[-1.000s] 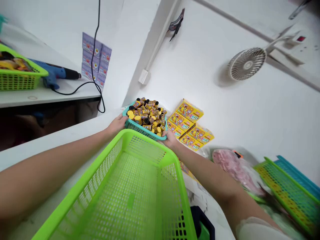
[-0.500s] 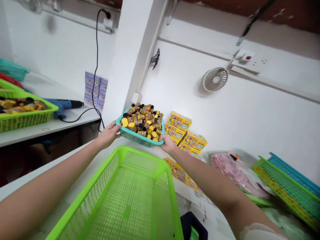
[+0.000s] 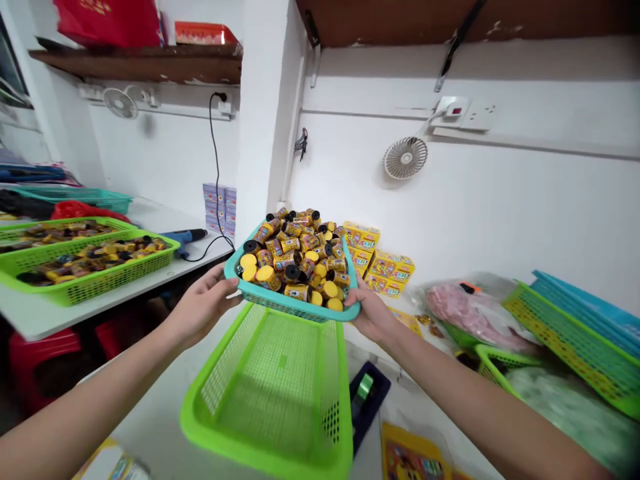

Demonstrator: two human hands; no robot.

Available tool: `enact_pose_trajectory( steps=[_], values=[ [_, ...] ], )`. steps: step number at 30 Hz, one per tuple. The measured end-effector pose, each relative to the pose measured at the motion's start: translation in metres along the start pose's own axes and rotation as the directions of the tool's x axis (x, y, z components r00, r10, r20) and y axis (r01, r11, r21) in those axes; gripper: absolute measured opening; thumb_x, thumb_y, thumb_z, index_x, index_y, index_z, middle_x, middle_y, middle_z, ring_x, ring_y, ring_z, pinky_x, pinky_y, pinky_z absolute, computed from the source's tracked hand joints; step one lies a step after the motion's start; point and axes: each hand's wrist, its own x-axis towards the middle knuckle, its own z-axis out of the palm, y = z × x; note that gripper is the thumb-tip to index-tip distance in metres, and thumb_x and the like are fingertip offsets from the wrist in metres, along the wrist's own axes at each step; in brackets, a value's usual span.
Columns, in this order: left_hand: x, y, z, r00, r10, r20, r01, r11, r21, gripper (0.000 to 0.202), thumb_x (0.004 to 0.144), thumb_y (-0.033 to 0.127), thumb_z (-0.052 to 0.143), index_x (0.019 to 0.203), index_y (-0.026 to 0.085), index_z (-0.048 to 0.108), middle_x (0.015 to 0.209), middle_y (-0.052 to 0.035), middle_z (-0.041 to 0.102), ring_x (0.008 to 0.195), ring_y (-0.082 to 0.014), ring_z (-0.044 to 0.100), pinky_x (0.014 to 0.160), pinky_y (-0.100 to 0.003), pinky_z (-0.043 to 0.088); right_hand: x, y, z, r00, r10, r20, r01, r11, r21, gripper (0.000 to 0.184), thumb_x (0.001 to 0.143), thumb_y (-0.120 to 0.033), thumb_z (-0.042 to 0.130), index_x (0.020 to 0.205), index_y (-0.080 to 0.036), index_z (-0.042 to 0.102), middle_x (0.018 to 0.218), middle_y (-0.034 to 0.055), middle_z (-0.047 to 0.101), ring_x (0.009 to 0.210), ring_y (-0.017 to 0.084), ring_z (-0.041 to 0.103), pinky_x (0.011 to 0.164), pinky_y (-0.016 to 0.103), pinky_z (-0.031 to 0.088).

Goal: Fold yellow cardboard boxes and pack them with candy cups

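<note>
Both hands carry a turquoise basket (image 3: 280,300) heaped with small yellow and black cylinders (image 3: 295,250) in printed wrappers. My left hand (image 3: 207,303) grips its left front corner, thumb over the rim. Around the right front corner my right hand (image 3: 367,308) is closed, fingers partly hidden beneath. Directly below and nearer to me stands a long green basket (image 3: 270,400) with nothing inside; the turquoise basket overlaps its far end in view.
Yellow printed boxes (image 3: 390,270) are stacked by the wall. A tape dispenser (image 3: 367,397) lies right of the green basket. Stacked baskets (image 3: 575,340) and a pink bag (image 3: 475,310) are at right. On the left table are a filled green basket (image 3: 95,287) and a blue heat gun (image 3: 185,237).
The turquoise basket has come nearer to me and reaches over the green basket's far end. My view has levelled, showing more of the left table and shelves.
</note>
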Motion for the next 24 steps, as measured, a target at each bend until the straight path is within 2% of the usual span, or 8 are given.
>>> enact_pose_trajectory(
  steps=[3, 6, 12, 15, 18, 24],
  values=[
    [-0.044, 0.006, -0.002, 0.999, -0.048, -0.019, 0.048, 0.999, 0.006, 0.038, 0.069, 0.027, 0.075, 0.106, 0.025, 0.068, 0.099, -0.0040, 0.068, 0.090, -0.0240, 0.065, 0.077, -0.036, 0.058, -0.049, 0.003, 0.009, 0.999, 0.016, -0.037, -0.015, 1.000, 0.019, 0.080, 0.047, 0.002, 0.050, 0.119, -0.032, 0.051, 0.099, -0.0035, 0.069, 0.081, 0.019, 0.067, 0.053, 0.025, 0.053],
    [-0.080, 0.004, -0.009, 0.992, -0.117, -0.041, 0.118, 0.993, 0.024, 0.036, 0.069, 0.028, 0.076, 0.104, 0.024, 0.067, 0.097, -0.0027, 0.068, 0.089, -0.0234, 0.066, 0.078, -0.037, 0.058, -0.087, 0.014, 0.014, 0.996, 0.052, -0.072, -0.048, 0.998, 0.048, 0.081, 0.046, 0.001, 0.049, 0.119, -0.033, 0.051, 0.100, -0.0036, 0.068, 0.082, 0.018, 0.067, 0.055, 0.023, 0.053],
    [-0.133, -0.008, -0.022, 0.975, -0.216, -0.044, 0.216, 0.976, 0.003, 0.040, 0.069, 0.030, 0.080, 0.104, 0.020, 0.064, 0.095, -0.0015, 0.069, 0.082, -0.0171, 0.066, 0.076, -0.030, 0.057, -0.132, 0.048, 0.015, 0.988, 0.133, -0.079, -0.126, 0.989, 0.083, 0.082, 0.044, -0.002, 0.048, 0.120, -0.034, 0.050, 0.102, -0.0020, 0.067, 0.080, 0.017, 0.067, 0.058, 0.025, 0.054],
    [-0.149, -0.013, -0.025, 0.972, -0.223, -0.074, 0.223, 0.975, 0.000, 0.035, 0.067, 0.029, 0.081, 0.096, 0.018, 0.063, 0.079, 0.0015, 0.067, 0.069, -0.0131, 0.063, 0.071, -0.026, 0.054, -0.142, 0.062, 0.013, 0.983, 0.172, -0.060, -0.167, 0.982, 0.086, 0.080, 0.044, -0.003, 0.048, 0.118, -0.033, 0.051, 0.103, -0.0015, 0.068, 0.079, 0.017, 0.067, 0.056, 0.024, 0.053],
    [-0.154, -0.014, -0.025, 0.974, -0.214, -0.080, 0.216, 0.976, 0.025, 0.036, 0.066, 0.028, 0.080, 0.096, 0.016, 0.064, 0.070, 0.0032, 0.064, 0.065, -0.0128, 0.061, 0.070, -0.026, 0.053, -0.146, 0.069, 0.012, 0.977, 0.210, -0.033, -0.207, 0.976, 0.065, 0.076, 0.045, -0.005, 0.047, 0.116, -0.032, 0.052, 0.103, -0.0013, 0.069, 0.078, 0.018, 0.068, 0.057, 0.025, 0.053],
    [-0.150, -0.010, -0.029, 0.977, -0.201, -0.074, 0.207, 0.974, 0.088, 0.039, 0.063, 0.022, 0.077, 0.100, 0.014, 0.068, 0.083, -0.0019, 0.073, 0.082, -0.0208, 0.068, 0.079, -0.030, 0.051, -0.145, 0.069, 0.009, 0.976, 0.216, 0.035, -0.214, 0.975, -0.054, 0.052, 0.059, -0.012, 0.061, 0.110, -0.024, 0.058, 0.098, 0.0025, 0.072, 0.082, 0.021, 0.070, 0.068, 0.033, 0.056]
  ],
)
